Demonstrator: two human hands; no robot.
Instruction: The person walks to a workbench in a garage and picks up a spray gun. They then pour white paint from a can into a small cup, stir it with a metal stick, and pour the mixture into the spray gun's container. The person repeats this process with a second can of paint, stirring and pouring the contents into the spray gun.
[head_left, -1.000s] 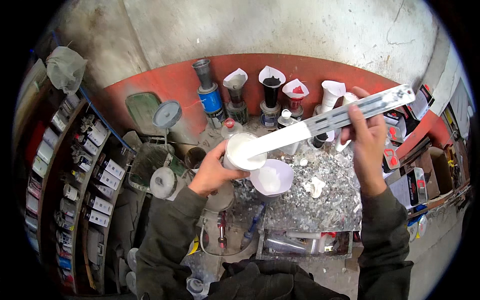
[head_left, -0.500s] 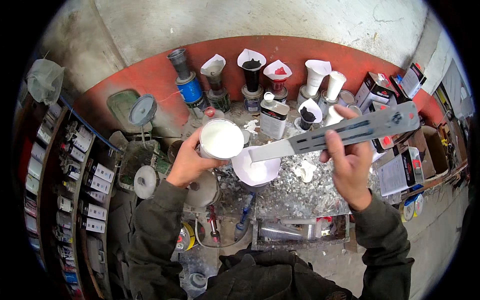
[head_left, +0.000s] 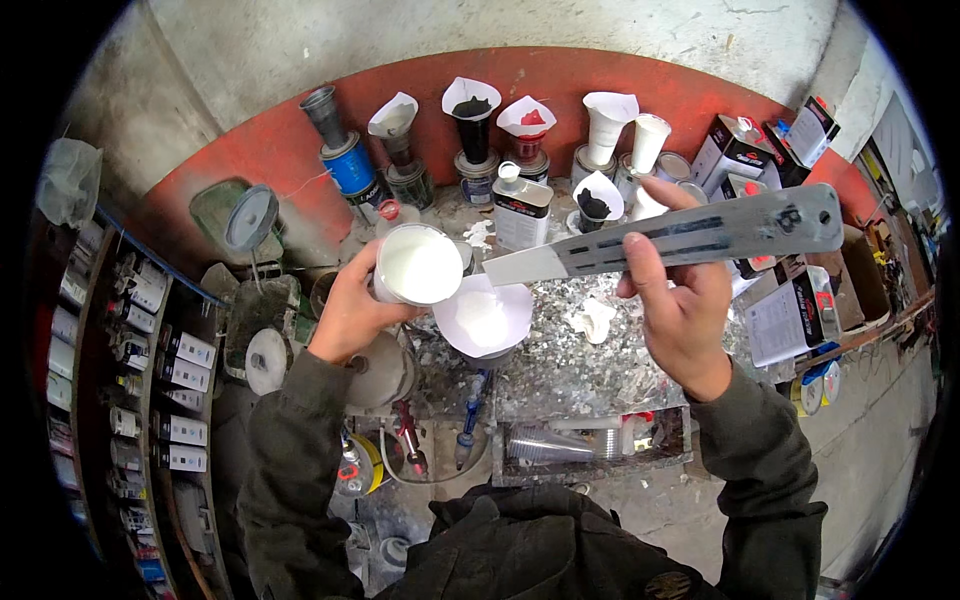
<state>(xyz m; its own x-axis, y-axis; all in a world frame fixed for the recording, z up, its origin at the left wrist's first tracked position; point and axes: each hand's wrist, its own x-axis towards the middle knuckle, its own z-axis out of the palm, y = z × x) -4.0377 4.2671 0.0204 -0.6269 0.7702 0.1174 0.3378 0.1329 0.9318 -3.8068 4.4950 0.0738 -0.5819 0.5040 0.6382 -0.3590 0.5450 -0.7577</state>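
Note:
My left hand (head_left: 345, 315) is closed round a clear plastic cup (head_left: 418, 264) of white paint. In my right hand (head_left: 685, 315) is a long grey slotted mixing stick (head_left: 720, 235), pinched between thumb and fingers, its tip coated white. That tip sits beside the cup's right side, above the far rim of a paper strainer (head_left: 505, 335). White paint lies inside the strainer, which stands in a dark holder below the cup.
Behind stand cups with paper strainers, such as a black one (head_left: 474, 125), on paint cans. A metal solvent can (head_left: 522, 215) stands on the paint-spattered bench (head_left: 560, 375). Shelves of cans (head_left: 185, 375) line the left; a drawer (head_left: 600, 445) holds plastic cups.
The mixing stick's tip has lifted away from over the strainer's middle to its far rim, and the stick lies more level. The whole view has shifted slightly.

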